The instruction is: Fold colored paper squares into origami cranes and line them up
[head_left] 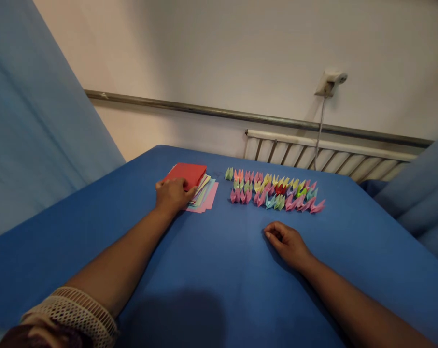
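Three uneven rows of folded paper figures point(280, 190) are standing on the far part of a blue tabletop point(219, 251) in the head view, showing pink, yellow, green, blue and red. Just left of them a stack of coloured paper point(210, 194) is lying, with a red sheet point(191, 173) topping it and paler edges fanning out to the right and near side. The left hand point(172, 195) is resting on the near left part of this stack, its grip spreading over the paper with the thumb reaching right; I cannot tell whether the fingers are pinching any sheet. The right hand point(288, 245) is resting on the tabletop, nearer than the figures and apart from them, its grip curling narrow with thumb and forefinger close together. On the far side a metal pipe point(204, 111) is running along the wall point(240, 53) above a white radiator point(302, 152), and a cord point(319, 133) is hanging from a socket point(323, 84)
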